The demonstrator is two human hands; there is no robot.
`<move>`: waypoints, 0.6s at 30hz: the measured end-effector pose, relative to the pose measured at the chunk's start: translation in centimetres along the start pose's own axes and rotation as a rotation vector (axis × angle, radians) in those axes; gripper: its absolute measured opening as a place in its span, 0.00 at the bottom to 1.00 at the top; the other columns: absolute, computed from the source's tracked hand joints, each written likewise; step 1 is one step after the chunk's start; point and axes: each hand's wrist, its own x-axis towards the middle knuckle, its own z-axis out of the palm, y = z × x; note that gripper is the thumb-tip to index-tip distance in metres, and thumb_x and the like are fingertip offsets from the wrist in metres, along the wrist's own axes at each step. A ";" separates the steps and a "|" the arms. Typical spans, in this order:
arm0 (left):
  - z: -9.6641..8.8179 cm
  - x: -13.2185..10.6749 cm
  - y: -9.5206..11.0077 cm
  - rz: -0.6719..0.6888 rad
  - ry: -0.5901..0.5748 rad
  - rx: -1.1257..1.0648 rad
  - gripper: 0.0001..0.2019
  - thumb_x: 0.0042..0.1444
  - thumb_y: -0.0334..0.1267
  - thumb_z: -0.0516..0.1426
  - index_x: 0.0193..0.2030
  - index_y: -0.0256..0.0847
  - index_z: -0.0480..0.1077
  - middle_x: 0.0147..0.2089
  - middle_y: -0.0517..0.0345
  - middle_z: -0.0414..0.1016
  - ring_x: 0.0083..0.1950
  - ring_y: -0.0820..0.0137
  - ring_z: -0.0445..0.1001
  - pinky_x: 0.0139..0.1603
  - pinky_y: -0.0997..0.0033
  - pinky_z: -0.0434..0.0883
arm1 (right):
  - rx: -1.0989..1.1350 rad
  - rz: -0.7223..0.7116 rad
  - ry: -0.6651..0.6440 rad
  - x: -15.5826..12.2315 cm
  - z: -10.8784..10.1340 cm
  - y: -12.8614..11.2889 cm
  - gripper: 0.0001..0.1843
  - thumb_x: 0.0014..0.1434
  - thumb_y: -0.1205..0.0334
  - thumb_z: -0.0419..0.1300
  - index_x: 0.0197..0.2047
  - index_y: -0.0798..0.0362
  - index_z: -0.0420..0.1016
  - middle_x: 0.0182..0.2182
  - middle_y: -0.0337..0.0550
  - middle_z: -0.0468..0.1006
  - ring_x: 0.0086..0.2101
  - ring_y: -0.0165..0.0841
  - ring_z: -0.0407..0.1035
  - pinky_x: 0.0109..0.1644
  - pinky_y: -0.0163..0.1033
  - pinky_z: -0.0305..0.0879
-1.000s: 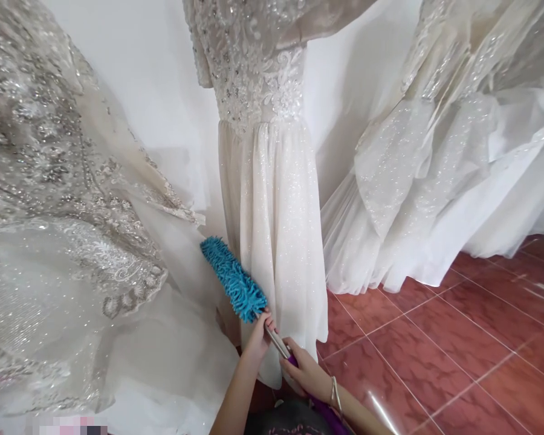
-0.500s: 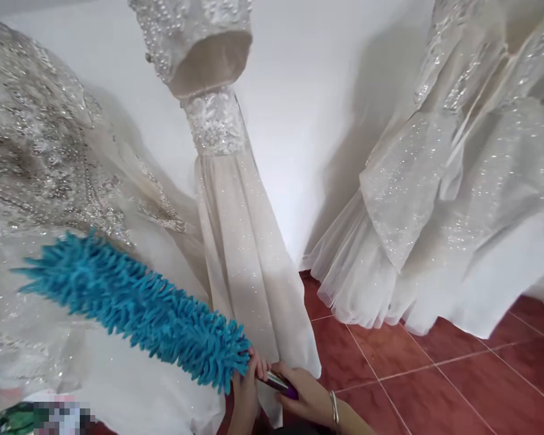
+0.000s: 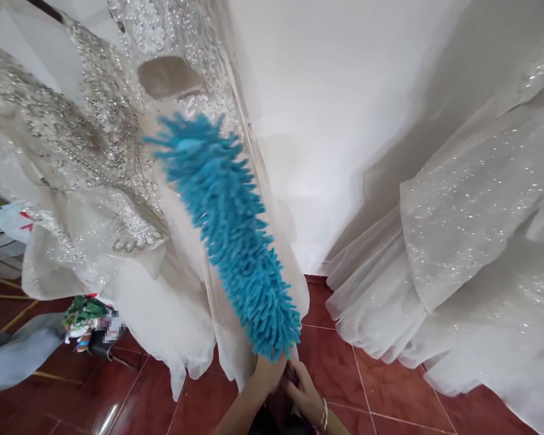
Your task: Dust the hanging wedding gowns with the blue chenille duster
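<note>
A fluffy blue duster slants up and to the left in front of a beaded white dress with a cut-out at the waist. I cannot tell whether its strands touch the fabric. My left hand is closed at the base of the duster's head, partly covered by the strands. Just right of it, my right hand, with a bracelet at the wrist, wraps round the duster's purple handle. To the left hangs a dress with silver beading.
A glittery tulle gown hangs on the right, its hem near the red tiled floor. Between the gowns is a white wall. At lower left are a grey rounded object and a small cluster of colourful items.
The duster has swung up and to the right, from the left dress to in front of the middle one. Both hands have kept hold of it. The view has shifted, showing more floor at left.
</note>
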 end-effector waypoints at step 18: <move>5.1 7.1 11.4 0.148 -0.362 0.426 0.11 0.48 0.44 0.57 0.26 0.39 0.63 0.16 0.66 0.62 0.17 0.78 0.60 0.20 0.77 0.58 | 0.970 0.245 -0.154 6.1 4.0 -10.4 0.08 0.49 0.58 0.56 0.31 0.48 0.58 0.11 0.20 0.56 0.10 0.19 0.40 0.12 0.25 0.45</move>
